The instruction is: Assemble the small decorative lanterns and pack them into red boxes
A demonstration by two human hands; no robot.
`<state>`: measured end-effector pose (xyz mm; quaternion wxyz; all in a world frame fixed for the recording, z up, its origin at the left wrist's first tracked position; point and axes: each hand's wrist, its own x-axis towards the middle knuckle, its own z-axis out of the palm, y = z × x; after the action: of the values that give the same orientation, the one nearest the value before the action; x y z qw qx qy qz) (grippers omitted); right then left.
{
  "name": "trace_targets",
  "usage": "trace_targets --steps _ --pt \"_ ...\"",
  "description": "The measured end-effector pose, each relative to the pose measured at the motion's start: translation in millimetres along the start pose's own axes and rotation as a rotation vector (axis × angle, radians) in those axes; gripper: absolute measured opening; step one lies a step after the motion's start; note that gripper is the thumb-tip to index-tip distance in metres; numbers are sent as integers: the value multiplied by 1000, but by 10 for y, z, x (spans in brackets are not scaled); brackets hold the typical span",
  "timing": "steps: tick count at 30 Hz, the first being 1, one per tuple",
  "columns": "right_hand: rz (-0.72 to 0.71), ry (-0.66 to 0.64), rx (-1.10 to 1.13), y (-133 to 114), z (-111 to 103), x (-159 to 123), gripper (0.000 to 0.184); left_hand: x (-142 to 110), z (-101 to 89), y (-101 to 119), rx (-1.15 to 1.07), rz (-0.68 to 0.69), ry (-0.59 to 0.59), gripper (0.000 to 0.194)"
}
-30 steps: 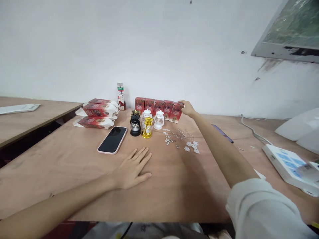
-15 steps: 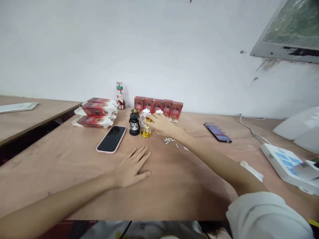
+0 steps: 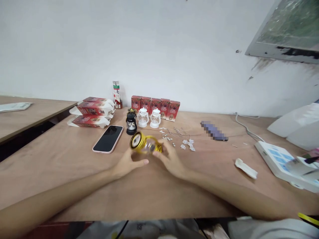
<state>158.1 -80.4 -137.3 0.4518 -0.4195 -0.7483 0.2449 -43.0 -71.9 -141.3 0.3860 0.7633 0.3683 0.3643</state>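
My right hand [image 3: 174,161] grips a small gold toy lantern [image 3: 149,146] by its top, with thumb and fingers around it. The lantern is tipped on its side in the air, its round base facing left. My left hand [image 3: 129,164] is just below that base, thumb stretched out and apart from the lantern; its other fingers are partly hidden behind the base, so contact is unclear. Beyond them stand a black lantern [image 3: 131,124], a black-and-gold lantern [image 3: 131,111] and two white lanterns [image 3: 143,118], all upright.
Small round button-like discs [image 3: 166,137], white cut pieces [image 3: 188,143] and thin wire-like bits lie right of centre. A pink-edged phone [image 3: 108,139] lies at left near stacked red boxes [image 3: 93,113]. More red boxes [image 3: 173,110] stand by the wall. A power strip [image 3: 279,162] is at right.
My right hand has lifted the gold lantern from the group, brought it nearer and tipped it sideways. My left hand has risen from lying flat on the table to beside the lantern's base.
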Motion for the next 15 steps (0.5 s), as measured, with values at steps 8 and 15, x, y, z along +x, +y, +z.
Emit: trace_targets --steps 8,15 --pt "189 156 -164 123 -74 -116 26 108 158 38 -122 -65 328 52" --pt "326 71 -377 440 -96 -92 61 116 168 22 -105 -60 351 50"
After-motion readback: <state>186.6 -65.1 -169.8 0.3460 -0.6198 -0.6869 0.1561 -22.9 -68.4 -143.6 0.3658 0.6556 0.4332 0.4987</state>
